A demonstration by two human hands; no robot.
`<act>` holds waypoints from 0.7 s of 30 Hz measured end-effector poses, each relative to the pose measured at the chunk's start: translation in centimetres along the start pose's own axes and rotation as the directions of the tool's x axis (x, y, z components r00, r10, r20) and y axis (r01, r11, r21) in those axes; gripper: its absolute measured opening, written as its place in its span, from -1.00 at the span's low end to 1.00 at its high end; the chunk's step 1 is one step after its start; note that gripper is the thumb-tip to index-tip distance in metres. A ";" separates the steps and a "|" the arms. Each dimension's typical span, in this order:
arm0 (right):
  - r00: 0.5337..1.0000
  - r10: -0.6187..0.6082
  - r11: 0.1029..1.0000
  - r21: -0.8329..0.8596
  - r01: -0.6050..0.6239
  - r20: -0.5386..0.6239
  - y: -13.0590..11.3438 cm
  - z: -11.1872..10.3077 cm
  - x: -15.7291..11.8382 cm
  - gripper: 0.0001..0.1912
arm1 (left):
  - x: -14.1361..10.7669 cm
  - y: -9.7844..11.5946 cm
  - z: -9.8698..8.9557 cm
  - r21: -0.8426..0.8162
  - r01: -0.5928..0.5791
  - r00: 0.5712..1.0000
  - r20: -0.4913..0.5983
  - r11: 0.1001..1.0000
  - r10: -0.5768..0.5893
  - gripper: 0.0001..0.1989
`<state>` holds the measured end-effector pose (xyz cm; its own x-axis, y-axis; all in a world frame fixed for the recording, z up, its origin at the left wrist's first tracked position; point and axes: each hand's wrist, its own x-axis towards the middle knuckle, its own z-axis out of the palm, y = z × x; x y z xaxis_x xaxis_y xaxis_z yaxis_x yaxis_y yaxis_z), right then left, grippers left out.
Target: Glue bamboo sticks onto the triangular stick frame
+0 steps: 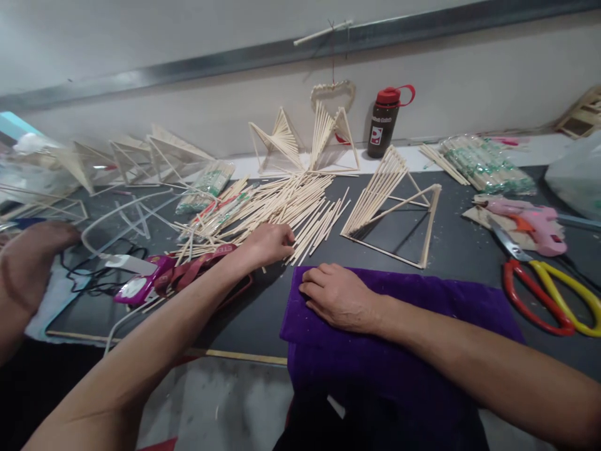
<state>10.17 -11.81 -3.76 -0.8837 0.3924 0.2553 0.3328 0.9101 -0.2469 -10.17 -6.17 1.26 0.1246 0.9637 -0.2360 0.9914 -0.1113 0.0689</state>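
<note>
My left hand (270,244) reaches into the near side of a loose pile of thin wooden sticks (282,207). Its fingers are curled together at the stick ends, and what they hold is hidden. On a folded purple cloth (422,294) at the table's front edge rests my right hand (338,297), palm down, fingers loosely bent and a little apart, holding nothing. Just beyond that cloth stands a twisted stick frame (385,216) with a fan of sticks on its left side.
More stick frames (282,141) line the wall, beside a dark bottle (382,125). Scissors (535,282) and a pink glue gun (535,222) lie at right, near bagged sticks (493,166). At left are a purple device (141,282), cables and another person's arm (28,269).
</note>
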 end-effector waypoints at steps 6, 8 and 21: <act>1.000 0.006 1.000 -0.019 -0.006 0.000 0.0 0.1 0.0 -0.74 | -0.4 0.5 0.3 0.267 0.100 0.985 -0.164 0.958 -0.057 -0.71; 1.000 0.005 1.000 -0.024 -0.005 -0.004 0.0 0.1 0.0 -0.74 | -0.2 1.1 0.2 0.238 0.033 0.986 -0.169 0.971 0.008 -0.68; 1.000 0.004 1.000 -0.022 -0.004 -0.009 -0.1 0.1 -0.1 -0.73 | 2.1 -1.8 -0.4 0.124 0.035 0.981 -0.196 0.992 -0.010 -0.62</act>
<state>10.17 -11.90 -3.84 -0.8793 0.3972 0.2629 0.3436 0.9111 -0.2275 -11.72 -3.84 1.01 0.1047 0.9936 -0.0422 0.9925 -0.1071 -0.0598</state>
